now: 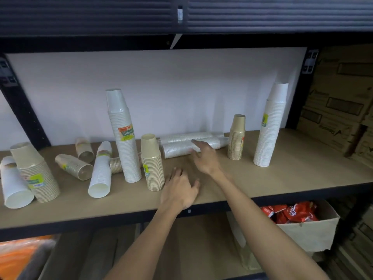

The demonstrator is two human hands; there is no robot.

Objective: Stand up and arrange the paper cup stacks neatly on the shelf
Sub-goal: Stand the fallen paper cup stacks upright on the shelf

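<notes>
Your right hand [204,158] reaches open-fingered onto the fallen white stack [175,150] — likely to right it — left hand [179,191] loose, empty.

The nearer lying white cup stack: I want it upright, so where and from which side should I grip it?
Probably wrap round the middle of the nearer white stack from the front, fingers over its top: it lies lengthwise along the wall, another lying stack close behind, leaving front and top free.
</notes>
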